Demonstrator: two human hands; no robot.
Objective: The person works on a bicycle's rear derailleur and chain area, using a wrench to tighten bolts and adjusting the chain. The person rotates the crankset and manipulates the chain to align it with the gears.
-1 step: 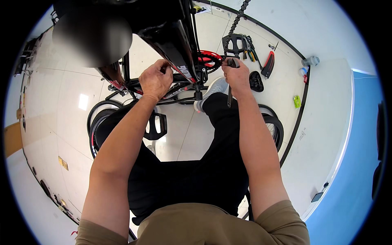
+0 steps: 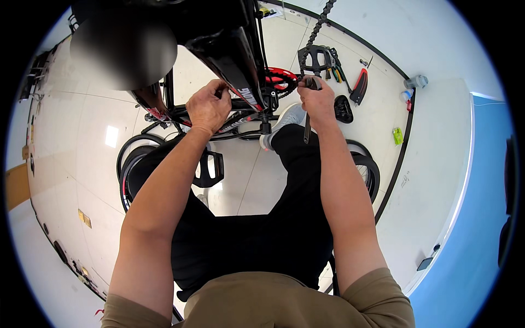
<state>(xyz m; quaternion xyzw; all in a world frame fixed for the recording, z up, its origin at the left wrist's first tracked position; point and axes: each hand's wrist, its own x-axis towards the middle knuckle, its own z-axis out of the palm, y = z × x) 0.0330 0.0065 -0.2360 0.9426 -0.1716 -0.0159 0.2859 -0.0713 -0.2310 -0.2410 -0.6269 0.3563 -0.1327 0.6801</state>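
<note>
Mid-job on the bicycle: chainring is already sitting in place, chain is hanging, and what's remaining isn't showing.

At 12 o'clock the glossy black bicycle frame (image 2: 240,65) is looming, smooth tubes angling down; at 1 o'clock the knobbly metal chain (image 2: 315,33) is dangling, its lower end disappearing by the right hand (image 2: 317,101). That hand is closing firmly around a flat, dark metal tool (image 2: 307,131). At 11, the left hand (image 2: 209,106) is curling beside the frame; whether it's pinching anything, can't tell! Near 12, the round red-and-black chainring (image 2: 281,71) is showing its teeth; at 1, a boxy black pedal (image 2: 315,69) is sitting beyond.
</note>
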